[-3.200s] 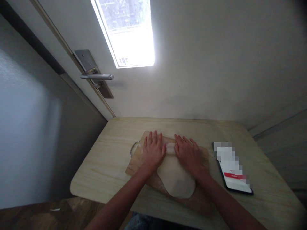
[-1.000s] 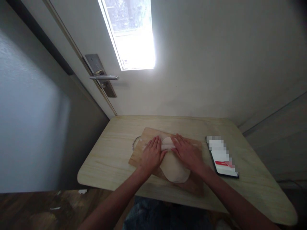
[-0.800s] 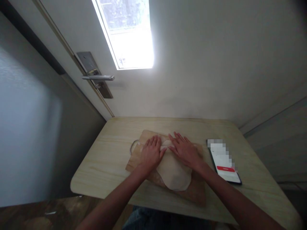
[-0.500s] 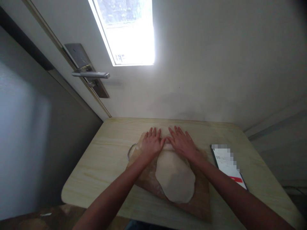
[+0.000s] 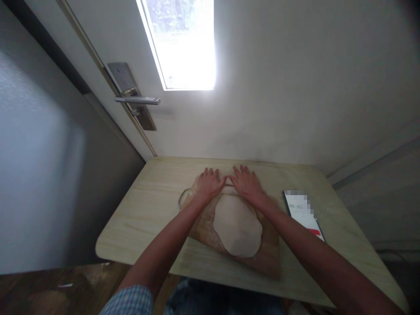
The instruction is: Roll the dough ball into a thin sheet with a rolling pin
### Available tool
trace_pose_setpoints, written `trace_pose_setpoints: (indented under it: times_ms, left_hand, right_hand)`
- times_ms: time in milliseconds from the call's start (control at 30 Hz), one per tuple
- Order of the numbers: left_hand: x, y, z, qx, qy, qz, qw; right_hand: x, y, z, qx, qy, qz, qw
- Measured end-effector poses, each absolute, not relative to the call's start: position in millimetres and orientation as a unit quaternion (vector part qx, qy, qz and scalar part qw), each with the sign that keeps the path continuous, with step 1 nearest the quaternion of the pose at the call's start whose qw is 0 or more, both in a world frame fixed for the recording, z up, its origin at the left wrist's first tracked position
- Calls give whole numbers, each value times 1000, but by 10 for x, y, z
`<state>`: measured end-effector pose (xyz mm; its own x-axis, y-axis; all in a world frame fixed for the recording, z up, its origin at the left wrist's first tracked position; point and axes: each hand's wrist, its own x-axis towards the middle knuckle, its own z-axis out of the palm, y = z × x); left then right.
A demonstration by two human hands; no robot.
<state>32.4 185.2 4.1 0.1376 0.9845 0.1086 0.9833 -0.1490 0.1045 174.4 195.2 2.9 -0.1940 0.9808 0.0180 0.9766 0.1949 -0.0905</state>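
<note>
A flat, pale round of dough [image 5: 236, 224] lies on a wooden cutting board [image 5: 202, 226] with a metal loop at its left end. My left hand [image 5: 207, 184] and my right hand [image 5: 246, 186] lie flat side by side at the board's far edge, just beyond the dough. Their fingers are stretched out and point away from me. Both palms press on a pale rolling pin [image 5: 229, 186], and only a thin strip of it shows between the hands.
The board rests on a light wooden table [image 5: 154, 210] pushed against a white wall. A phone [image 5: 303, 212] with a lit screen lies right of the board. A door with a metal lever handle [image 5: 138, 100] and a bright glass pane [image 5: 183, 43] stands behind the table.
Both hands have slid away from me, from the dough's far half to the board's far edge. More of the dough now shows, and the rolling pin is almost covered.
</note>
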Motion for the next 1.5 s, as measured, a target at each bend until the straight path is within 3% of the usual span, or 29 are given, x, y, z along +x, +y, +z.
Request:
trace_pose_setpoints:
  times_ms: [200,667,833,1233,1500]
  left_hand:
    - [315,1370,-25,753,648,106,-50]
    - [199,194,-43,797,593,88,-72]
    - [263,427,-61,779,615,100,-73]
    - [368,1707,-45,747,657,92,-45]
    - [410,1955,-33,735,669,107,-29]
  right_hand:
    - [1738,1461,85,-610,-791,13,43]
    - [1883,476,88,-533,-831,-8,156]
    - [1847,677,51,-547,-822,1,156]
    - [1648,1873,43,-622,-780,32,64]
    - [1644,2104,13,-640,-763,57,69]
